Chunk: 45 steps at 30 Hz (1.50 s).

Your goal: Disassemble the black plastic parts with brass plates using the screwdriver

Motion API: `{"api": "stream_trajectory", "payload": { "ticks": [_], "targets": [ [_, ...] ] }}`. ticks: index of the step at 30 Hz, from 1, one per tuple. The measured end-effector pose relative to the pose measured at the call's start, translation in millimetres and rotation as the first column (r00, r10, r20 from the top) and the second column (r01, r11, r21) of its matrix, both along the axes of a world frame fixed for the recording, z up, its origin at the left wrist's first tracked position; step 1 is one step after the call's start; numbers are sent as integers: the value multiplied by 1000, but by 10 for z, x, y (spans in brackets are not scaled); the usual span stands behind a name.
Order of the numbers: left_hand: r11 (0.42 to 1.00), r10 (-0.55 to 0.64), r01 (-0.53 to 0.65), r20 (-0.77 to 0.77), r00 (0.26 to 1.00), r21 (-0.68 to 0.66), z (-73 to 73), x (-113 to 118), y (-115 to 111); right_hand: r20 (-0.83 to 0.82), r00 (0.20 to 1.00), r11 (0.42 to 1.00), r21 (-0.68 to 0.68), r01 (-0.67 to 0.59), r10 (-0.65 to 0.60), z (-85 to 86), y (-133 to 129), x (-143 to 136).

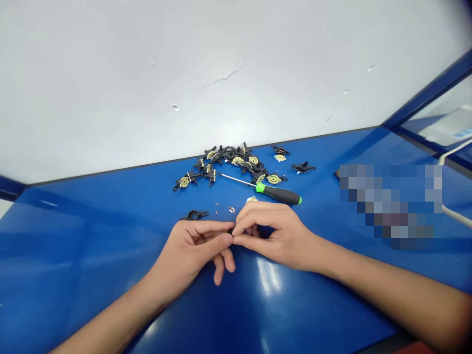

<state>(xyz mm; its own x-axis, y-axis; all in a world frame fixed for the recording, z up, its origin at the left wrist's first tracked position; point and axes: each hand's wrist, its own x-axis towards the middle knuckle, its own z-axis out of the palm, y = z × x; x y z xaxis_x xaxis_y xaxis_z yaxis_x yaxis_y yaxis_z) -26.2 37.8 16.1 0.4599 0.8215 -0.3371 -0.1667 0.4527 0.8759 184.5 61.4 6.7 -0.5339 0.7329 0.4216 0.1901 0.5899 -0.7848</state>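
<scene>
My left hand (pixel 202 246) and my right hand (pixel 271 233) meet above the table, fingertips together. Both pinch a small black part (pixel 230 231), mostly hidden by the fingers, so its kind cannot be made out. Just beyond my left hand lies a black plastic housing (pixel 194 215) with an open centre. Two tiny screws (pixel 217 212) and a small copper-coloured clip (pixel 232 209) rest beyond the fingertips. A pale metal plate (pixel 251 199) shows partly behind my right hand. Farther back lies a screwdriver (pixel 278 192) with a black and green handle.
A pile of black parts with yellowish plates (pixel 238 161) sits near the wall (pixel 221 88). To its right are another black part (pixel 303 167) and a loose plate (pixel 280 158). A blurred-out object (pixel 394 206) lies on the right of the blue table (pixel 92 236).
</scene>
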Motion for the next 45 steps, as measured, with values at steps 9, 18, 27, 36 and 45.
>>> {"api": "stream_trajectory", "payload": {
  "ticks": [9, 18, 27, 36, 45],
  "targets": [
    [973, 225, -209, 186, 957, -100, 15, -39, 118, 99, 978, 962, 223, 156, -181, -23, 89, 33],
    [910, 414, -404, 187, 891, -87, -2, -44, 177, 375, 905, 922, 385, 43, -199, -89, 93, -77],
    [926, 377, -365, 221, 900, -94, -14, -4, 136, 448, 881, 926, 375, -34, -149, -89, 134, -187],
    [961, 275, -255, 250, 928, -112, -13, 36, 82, -73, 985, 861, 479, 171, -155, 51, 64, -154],
    [978, 177, -143, 241, 954, -151, -41, 41, 28, -95, 988, 864, 480, 154, -124, 57, 1, -176]
  ]
}}
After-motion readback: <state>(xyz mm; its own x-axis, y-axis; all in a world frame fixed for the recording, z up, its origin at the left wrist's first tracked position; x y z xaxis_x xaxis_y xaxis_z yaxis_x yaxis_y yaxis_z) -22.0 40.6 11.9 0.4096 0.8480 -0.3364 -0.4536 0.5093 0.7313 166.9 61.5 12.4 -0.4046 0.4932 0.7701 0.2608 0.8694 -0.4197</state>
